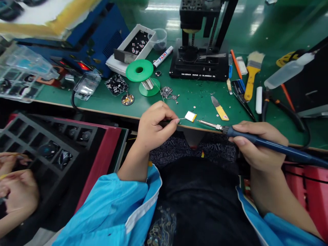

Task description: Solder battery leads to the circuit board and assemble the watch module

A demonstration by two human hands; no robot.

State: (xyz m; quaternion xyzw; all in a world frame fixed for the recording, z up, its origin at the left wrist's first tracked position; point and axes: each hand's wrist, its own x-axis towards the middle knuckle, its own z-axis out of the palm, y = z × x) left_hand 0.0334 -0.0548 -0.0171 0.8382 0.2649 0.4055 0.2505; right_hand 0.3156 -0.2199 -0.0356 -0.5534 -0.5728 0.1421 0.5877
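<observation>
At the bench's front edge lies a small white battery cell [190,116] with a yellow band at its right end. My left hand [157,126] pinches a thin solder wire [181,118], whose tip reaches toward the cell's left side. That wire runs back to a green spool [139,70] standing behind the hand. In my right hand [258,143] is a blue-handled soldering iron [243,135], gripped like a pen. Its tip points left and sits very close to the cell's yellow end; whether they touch I cannot tell.
Behind are a black stand [200,61], a paint marker [163,56] and a parts box [133,44]. To the right lie a yellow-handled blade [219,108], a brush [252,73] and pliers [287,102]. At left, another person's hands [19,191] are beside a foam tray [55,145].
</observation>
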